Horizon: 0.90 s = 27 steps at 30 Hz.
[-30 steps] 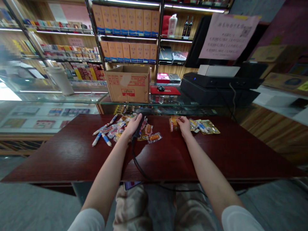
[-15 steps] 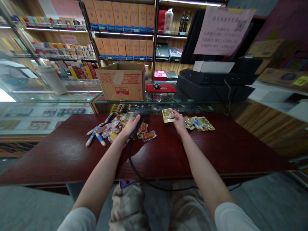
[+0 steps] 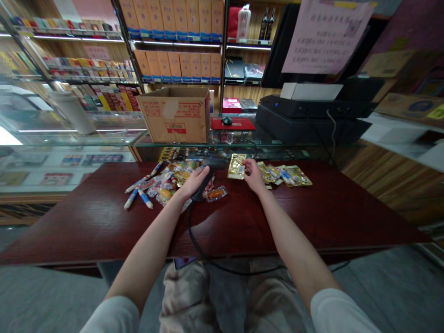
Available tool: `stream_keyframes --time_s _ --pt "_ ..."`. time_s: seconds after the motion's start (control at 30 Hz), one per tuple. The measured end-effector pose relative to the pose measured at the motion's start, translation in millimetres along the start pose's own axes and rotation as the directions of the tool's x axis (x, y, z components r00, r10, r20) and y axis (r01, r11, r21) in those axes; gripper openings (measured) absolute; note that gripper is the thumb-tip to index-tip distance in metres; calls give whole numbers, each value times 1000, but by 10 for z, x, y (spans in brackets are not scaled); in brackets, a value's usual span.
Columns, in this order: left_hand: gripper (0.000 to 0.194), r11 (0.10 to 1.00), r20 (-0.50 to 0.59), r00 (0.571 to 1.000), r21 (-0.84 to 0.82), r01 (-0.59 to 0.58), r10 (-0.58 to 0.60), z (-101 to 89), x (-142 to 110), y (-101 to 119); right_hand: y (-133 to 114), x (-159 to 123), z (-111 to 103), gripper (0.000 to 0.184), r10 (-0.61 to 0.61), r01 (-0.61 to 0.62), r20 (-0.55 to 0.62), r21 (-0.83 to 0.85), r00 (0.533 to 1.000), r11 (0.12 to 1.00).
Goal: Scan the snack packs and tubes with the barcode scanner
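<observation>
While both hands work over a dark red wooden bench (image 3: 86,222), blue-and-white tubes (image 3: 137,199) and a heap of foil snack packets (image 3: 166,185) form the larger group at far left. The left hand (image 3: 192,182) closes its fingers around the grip of a black handheld barcode scanner (image 3: 204,178), whose cable (image 3: 189,226) trails toward the lap. Farther right, the right hand (image 3: 252,175) pinches a gold foil packet (image 3: 237,166) between its fingers, held apart from both groups. A smaller group of foil packets (image 3: 284,176) lies just beyond, at right.
</observation>
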<state>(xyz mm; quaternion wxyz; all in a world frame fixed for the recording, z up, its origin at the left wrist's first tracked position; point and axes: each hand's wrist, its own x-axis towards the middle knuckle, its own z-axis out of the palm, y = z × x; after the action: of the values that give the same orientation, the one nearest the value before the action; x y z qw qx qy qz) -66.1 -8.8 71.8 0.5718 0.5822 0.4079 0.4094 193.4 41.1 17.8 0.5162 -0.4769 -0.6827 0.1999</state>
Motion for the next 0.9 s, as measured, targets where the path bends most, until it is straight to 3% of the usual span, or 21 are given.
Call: stream_keyframes --time_s 0.33,0.53,0.67,0.8,0.9 --pt "61 998 94 996 -60 17 -12 39 10 -68 -53 -36 19 64 -69 78 47 -211 997 974" --pt "61 993 107 993 -101 58 -47 85 31 -122 -124 -49 12 64 -69 100 112 -293 991 951" --pt "59 995 53 997 -88 55 -51 18 12 -31 -155 -40 -38 53 -75 108 99 -391 992 914" --pt "55 996 -122 989 -41 83 -87 -172 -22 88 -45 -41 -184 51 106 -110 -41 -579 994 808" --pt "51 994 -296 950 -1 107 -102 -338 -31 131 65 -70 -320 45 233 -257 -130 -685 964 681"
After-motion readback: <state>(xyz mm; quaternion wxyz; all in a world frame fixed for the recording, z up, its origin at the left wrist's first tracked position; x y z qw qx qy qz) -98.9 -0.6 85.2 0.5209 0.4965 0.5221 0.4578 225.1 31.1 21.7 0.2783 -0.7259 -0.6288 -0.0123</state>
